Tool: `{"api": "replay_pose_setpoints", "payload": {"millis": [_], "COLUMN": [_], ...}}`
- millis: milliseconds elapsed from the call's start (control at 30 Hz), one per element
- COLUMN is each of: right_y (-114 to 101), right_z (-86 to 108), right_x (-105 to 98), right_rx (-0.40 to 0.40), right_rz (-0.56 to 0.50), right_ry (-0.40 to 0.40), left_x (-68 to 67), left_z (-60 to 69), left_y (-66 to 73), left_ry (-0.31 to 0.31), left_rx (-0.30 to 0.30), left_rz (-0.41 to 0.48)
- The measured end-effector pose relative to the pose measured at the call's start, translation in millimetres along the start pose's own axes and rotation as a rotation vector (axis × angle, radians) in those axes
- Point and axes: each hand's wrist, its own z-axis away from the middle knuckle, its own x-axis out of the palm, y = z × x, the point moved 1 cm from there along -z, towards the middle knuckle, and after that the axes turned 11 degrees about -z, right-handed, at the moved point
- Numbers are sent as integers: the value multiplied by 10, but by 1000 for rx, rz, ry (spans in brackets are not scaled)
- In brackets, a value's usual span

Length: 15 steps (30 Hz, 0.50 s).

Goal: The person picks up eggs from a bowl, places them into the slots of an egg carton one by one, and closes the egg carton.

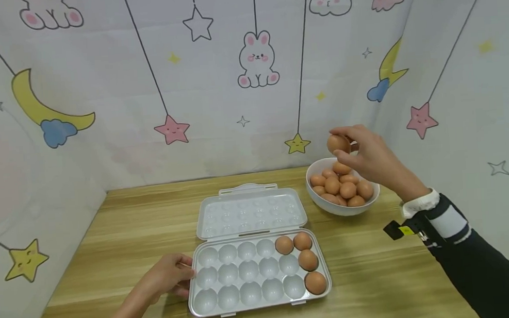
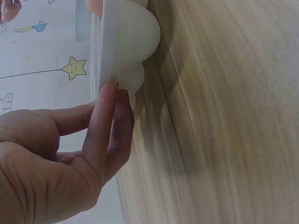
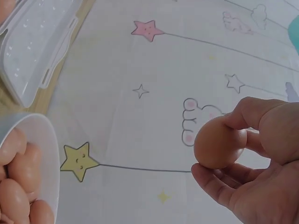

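White cloth backs the whole scene, and at its far left I can see a yellow moon (image 1: 24, 95) with a blue cloud (image 1: 58, 132) tucked against it. Next comes the wood-grained counter (image 1: 144, 224), and on it the left hand (image 1: 167, 278), its fingers and thumb pinching the left edge of a pale plastic tray (image 1: 252, 309). From the left wrist, the fingertips show right at the rim, beside the rounded undersides of the cups.

The tray lies flat with three rows of six cups, its clear lid (image 1: 251, 212) folded back behind it. Four brown eggs (image 1: 316, 282) sit toward the right end: two side by side in the back row, then one each in the last cup of the middle and front rows.

Farther right and back stands a white bowl (image 1: 320, 203) heaped with more eggs. Above its far part, the right hand (image 1: 368, 157) grips a single egg (image 1: 336, 144) between thumb and fingers, lifted apart from the heap. A black sleeve (image 1: 475, 262) with a pale cuff trails off to the right.
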Motion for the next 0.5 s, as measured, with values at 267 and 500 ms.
{"api": "replay_pose_setpoints", "payload": {"millis": [267, 500], "right_y": [-337, -601], "right_z": [131, 265], "right_x": [95, 157], "right_rx": [-156, -135], "right_rz": [-131, -346], "right_ry": [13, -72], "left_x": [13, 6], "left_z": [22, -9], "left_y": [0, 16], "left_ry": [22, 32], "left_rx": [-19, -18], "left_rz": [-4, -20]}}
